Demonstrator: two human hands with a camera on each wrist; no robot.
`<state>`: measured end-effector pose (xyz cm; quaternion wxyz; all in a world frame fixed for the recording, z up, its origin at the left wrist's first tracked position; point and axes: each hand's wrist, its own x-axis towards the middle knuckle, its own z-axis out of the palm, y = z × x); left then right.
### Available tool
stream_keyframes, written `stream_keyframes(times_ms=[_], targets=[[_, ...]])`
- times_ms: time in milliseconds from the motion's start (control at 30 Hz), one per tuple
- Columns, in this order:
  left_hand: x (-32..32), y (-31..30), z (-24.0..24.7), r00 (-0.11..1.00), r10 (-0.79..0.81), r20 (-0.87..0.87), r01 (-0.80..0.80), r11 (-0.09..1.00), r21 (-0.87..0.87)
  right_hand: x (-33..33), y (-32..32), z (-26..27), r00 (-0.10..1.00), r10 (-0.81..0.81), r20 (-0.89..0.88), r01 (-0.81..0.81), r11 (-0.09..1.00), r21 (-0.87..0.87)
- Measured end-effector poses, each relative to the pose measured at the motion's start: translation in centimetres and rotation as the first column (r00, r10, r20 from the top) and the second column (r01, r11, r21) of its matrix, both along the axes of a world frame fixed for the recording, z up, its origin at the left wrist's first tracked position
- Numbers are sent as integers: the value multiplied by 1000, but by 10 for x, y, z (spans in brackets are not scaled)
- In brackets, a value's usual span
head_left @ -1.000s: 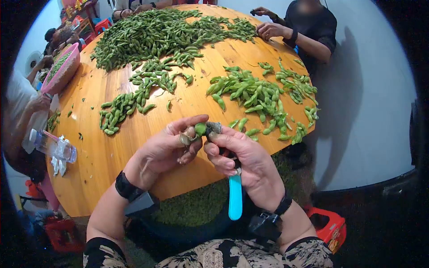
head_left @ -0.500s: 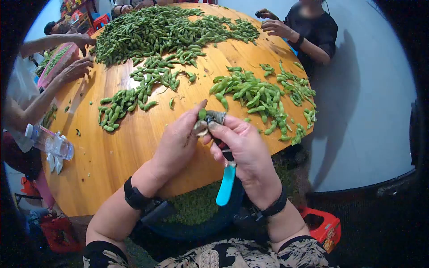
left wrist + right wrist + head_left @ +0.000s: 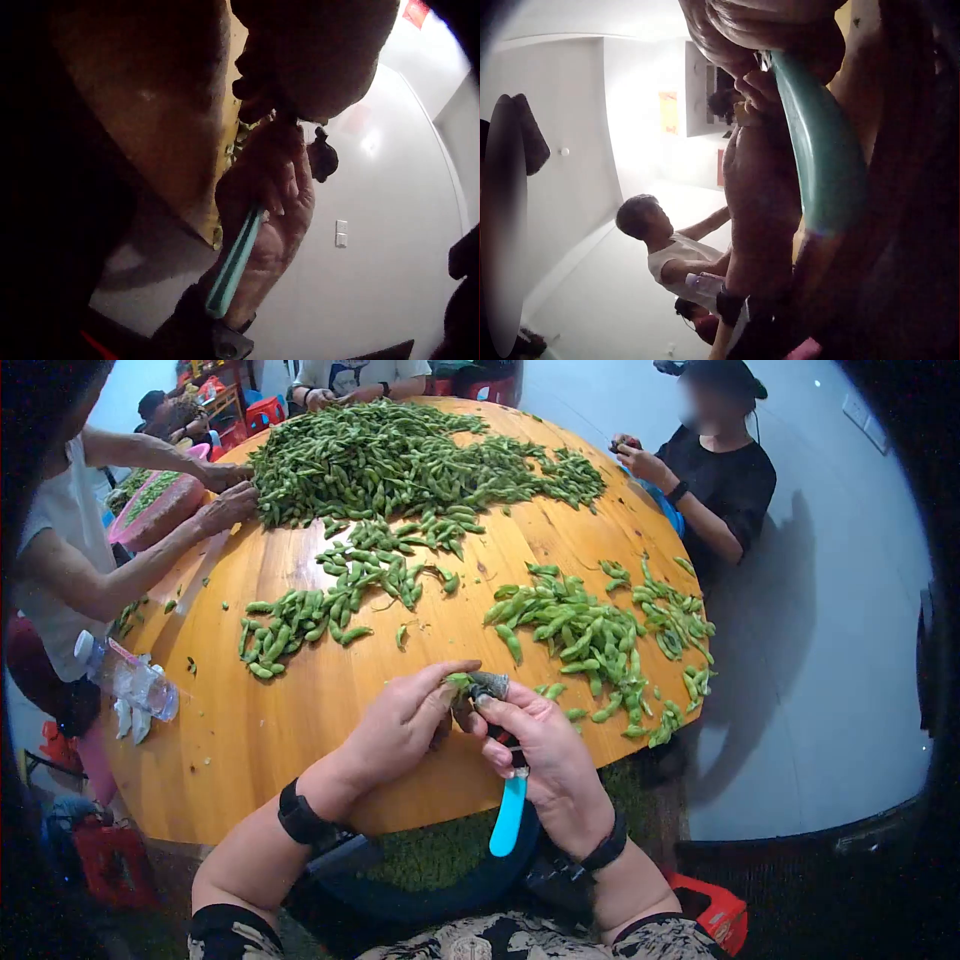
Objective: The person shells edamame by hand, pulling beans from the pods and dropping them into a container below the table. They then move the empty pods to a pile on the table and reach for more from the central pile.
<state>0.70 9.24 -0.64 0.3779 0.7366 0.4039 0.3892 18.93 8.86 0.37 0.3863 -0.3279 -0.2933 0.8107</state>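
My left hand [image 3: 400, 720] pinches a green soybean pod [image 3: 458, 681] between thumb and fingers, just over the near part of the table. Its fingertips meet those of my right hand [image 3: 548, 745], which grips a tool with a turquoise handle [image 3: 509, 818]. The handle sticks out below the right palm, and the tool's working end is hidden by fingers. A grey cover [image 3: 490, 684] wraps the right index fingertip. In the left wrist view the turquoise handle [image 3: 236, 266] lies along the right palm; in the right wrist view the handle [image 3: 817, 142] looms close, with the left hand behind.
On the round wooden table [image 3: 320, 745] lie a big pod heap [image 3: 370, 460], a smaller pod pile [image 3: 580, 625] at right and a plastic bottle [image 3: 130, 675] at left. A dark tub [image 3: 430, 860] of green pieces stands below the edge. Other people work around the table.
My left hand has turned from palm showing to back showing, still with a pod at the tool. The person on the left has reached both hands to the heap. The head view has tilted up.
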Motion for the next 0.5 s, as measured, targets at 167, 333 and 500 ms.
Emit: stream_keyframes(times_ms=[167, 333, 500], targets=[[-5, 5, 3, 859, 115, 498, 212, 807, -551, 0, 4, 19, 998, 58, -16, -58, 998, 2], [-2, 3, -2, 805, 268, 530, 175, 746, -643, -3, 4, 22, 960, -51, 277, -15, 972, 233], [3, 2, -4, 879, 127, 460, 103, 890, -444, -14, 5, 23, 912, -179, 370, 37, 932, 360]])
